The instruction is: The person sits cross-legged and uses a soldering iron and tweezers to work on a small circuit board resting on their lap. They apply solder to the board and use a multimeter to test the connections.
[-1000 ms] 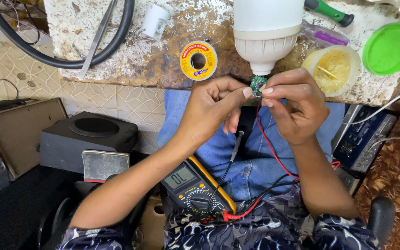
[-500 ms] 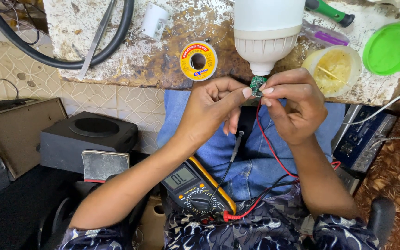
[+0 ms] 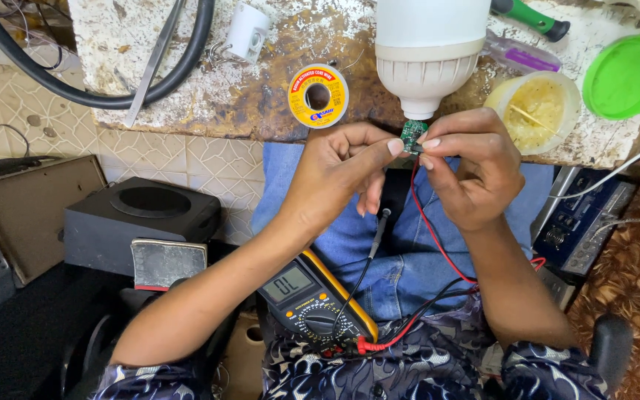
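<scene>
A black cable is looped on the worn bench at the far left, with a white socket beside it. A yellow round solder reel with a red ring label is laid flat near the bench edge. A yellow meter is rested on the lap. A small green board is pinched between the left hand and the right hand, fingertips clamped on its edges, just under a white bulb. A yellow tub and a green lid are set to the right.
</scene>
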